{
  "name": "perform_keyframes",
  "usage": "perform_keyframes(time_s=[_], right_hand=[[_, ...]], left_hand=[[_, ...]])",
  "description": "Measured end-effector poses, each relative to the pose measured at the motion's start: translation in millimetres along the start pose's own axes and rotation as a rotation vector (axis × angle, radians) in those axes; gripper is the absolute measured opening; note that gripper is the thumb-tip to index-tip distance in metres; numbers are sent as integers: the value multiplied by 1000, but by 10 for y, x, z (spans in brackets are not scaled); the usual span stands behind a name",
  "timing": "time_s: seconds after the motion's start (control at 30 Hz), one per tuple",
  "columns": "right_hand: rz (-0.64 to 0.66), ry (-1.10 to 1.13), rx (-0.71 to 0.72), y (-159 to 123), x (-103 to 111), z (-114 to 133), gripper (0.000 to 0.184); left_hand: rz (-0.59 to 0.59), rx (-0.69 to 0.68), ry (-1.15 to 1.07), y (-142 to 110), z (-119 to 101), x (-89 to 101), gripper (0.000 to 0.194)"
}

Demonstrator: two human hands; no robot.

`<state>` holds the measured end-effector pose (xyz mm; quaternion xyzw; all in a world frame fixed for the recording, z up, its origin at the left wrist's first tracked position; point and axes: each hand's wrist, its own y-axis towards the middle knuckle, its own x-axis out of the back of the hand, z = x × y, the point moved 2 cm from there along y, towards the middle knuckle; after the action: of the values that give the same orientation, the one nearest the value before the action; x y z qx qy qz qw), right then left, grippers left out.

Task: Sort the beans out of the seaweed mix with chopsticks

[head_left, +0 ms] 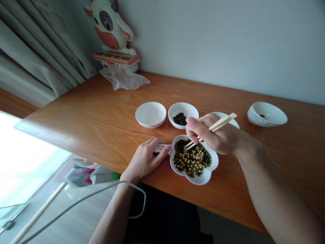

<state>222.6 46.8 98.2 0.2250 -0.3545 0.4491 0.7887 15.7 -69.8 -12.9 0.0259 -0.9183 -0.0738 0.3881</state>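
A white flower-shaped dish [214,166] stands near the table's front edge, filled with mixed beans [193,157] in green, black and pale yellow. My left hand [149,156] is closed around the dish's short handle [160,147]. Above the dish, my right hand [215,132] grips a pair of wooden chopsticks [220,122], whose tips reach down into the beans at the dish's upper left. Just behind is a white bowl [191,109] with a small heap of black beans [180,118]. Part of another white bowl [230,119] is hidden by my right hand.
One white bowl [150,114] stands at the left of the row, and a larger bowl [273,118] with a small brown bit inside stands far right. A cow toy [113,34] and a clear plastic bag [124,79] sit at the back left. A cable [83,200] crosses my left forearm.
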Motion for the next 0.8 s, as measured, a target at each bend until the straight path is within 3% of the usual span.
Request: perform_keyframes(time_s=[0.1,0.23,0.47,0.63,0.8], right_hand=[[-45,29,21,-53,99,-7,70],[-165,49,-23,-238,390,-24,72],[-508,-140,-206,-741,913,-327,73],[-509,-141,-282,-873,1050,-576,73],[-506,-162,-266,-864,1089,-503,71]], left_hand=[[-10,-2,-1,0,-3,-6,34],[4,10,13,-1,5,-12,34],[0,-7,20,-6,11,-5,33],[-12,-9,19,-4,10,-11,33],[-5,-7,6,2,7,-13,31]])
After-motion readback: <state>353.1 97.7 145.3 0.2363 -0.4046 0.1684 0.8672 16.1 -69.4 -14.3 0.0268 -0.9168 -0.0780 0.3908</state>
